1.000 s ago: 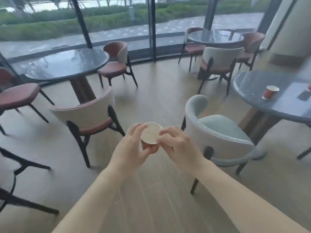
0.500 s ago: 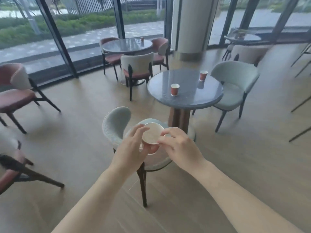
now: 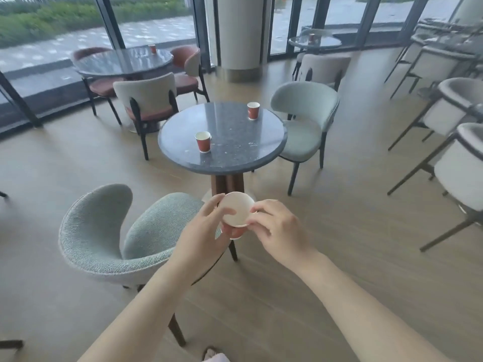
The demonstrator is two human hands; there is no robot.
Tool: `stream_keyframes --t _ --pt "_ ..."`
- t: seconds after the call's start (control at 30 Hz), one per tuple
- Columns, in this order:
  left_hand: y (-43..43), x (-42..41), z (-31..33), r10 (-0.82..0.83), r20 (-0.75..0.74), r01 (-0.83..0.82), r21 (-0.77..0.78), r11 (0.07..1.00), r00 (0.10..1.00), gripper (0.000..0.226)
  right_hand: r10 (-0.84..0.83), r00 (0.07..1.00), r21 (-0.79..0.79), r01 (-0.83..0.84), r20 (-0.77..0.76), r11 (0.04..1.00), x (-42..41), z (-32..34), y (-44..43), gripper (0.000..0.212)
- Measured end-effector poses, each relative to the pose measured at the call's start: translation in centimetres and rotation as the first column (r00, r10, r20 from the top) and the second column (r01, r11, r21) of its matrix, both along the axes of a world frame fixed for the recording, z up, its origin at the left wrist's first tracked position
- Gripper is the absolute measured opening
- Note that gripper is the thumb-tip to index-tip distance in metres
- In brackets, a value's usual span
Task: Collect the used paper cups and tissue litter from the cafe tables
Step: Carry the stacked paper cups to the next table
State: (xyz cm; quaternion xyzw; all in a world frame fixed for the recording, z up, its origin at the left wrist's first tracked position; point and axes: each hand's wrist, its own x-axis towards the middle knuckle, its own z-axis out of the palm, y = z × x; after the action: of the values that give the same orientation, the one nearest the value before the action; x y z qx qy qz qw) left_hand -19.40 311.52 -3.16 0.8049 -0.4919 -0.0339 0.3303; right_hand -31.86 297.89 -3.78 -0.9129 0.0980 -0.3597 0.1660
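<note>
A red paper cup (image 3: 236, 211) with a white inside is held in front of me, seen from above. My left hand (image 3: 206, 231) grips its left side, and my right hand (image 3: 277, 227) pinches its right rim. Ahead stands a round grey table (image 3: 235, 142) with two more red paper cups on it: one (image 3: 203, 141) near its left edge, the other (image 3: 253, 110) at its far side. A further red cup (image 3: 152, 48) sits on the window table (image 3: 122, 61), and another cup (image 3: 311, 37) on a far table. No tissue is visible.
A pale green chair (image 3: 109, 239) stands directly below my hands, between me and the table. Another green chair (image 3: 305, 121) is on the table's right. White chairs (image 3: 460, 142) line the right side. A column (image 3: 240, 35) and glass walls lie beyond.
The view has swung right and moved nearer the round table, which now sits centred ahead. Both hands keep the same hold on the cup.
</note>
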Motion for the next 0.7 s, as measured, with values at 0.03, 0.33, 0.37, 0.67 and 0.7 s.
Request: stream_keyframes --t 0.03,0.33,0.37,0.67,0.7 --pt "-0.9 0.5 0.0 -0.009 -0.017 0.009 0.003 1.0 1.0 0.023 -0.006 1.0 0.011 0.006 0.005 1.0 0.4 -0.2 -0.9 0.007" --pt "-12.1 8.2 -2.2 -0.091 -0.056 0.091 -0.01 0.996 0.994 0.013 -0.016 0.998 0.005 0.017 -0.062 1.0 7.2 -1.7 -11.5 0.006" --pt "-13.4 9.5 -2.6 -0.104 -0.064 0.104 -0.006 0.995 0.993 0.015 -0.015 0.997 -0.005 0.015 -0.081 1.0 8.3 -1.8 -12.9 0.006" --pt "-25.3 19.9 -2.6 -0.159 -0.065 0.158 -0.017 0.987 0.985 0.017 -0.043 0.986 -0.016 0.041 -0.16 0.999 17.9 -1.1 -24.5 0.006" --pt "-26.5 20.7 -2.5 -0.168 -0.053 0.167 -0.024 0.986 0.984 0.015 -0.06 0.985 -0.013 0.058 -0.164 0.998 18.7 -1.2 -25.5 0.006"
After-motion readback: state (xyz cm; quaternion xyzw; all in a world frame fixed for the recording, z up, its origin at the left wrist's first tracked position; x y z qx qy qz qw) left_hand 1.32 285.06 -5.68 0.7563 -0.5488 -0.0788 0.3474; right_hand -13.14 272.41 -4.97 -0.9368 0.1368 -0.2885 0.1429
